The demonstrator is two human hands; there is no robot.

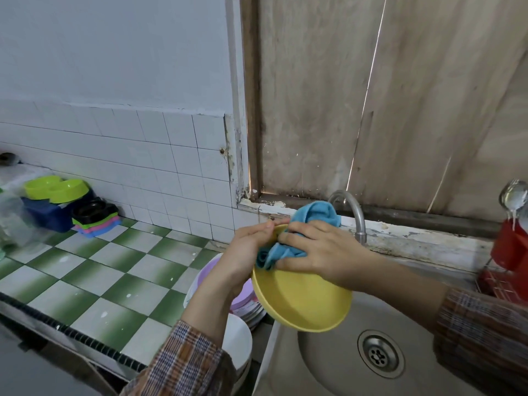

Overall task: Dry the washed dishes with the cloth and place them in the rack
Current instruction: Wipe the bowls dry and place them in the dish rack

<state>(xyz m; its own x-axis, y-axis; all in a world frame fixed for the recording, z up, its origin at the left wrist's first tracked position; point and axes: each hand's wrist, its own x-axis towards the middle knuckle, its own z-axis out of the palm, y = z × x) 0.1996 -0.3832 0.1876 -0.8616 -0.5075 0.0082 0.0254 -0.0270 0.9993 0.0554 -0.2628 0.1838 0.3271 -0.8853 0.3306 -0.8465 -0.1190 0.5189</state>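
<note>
Holding the yellow bowl (303, 304) over the sink (328, 367), the left grip (248, 247) clasps its rim; the right grip (317, 252) squeezes the blue cloth (314, 215) inside. The tap (355, 212) is just behind, plates (248, 308) below left, the rack (508, 252) right.

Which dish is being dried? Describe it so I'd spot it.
Above the sink, by the tap, the left hand grips a tilted bowl; the right hand presses a blue cloth into it. It alone is yellow; the dishes stacked beside it are purple and white.

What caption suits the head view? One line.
Left hand holds a yellow bowl over the sink; right hand grips a blue cloth at its rim.
</note>
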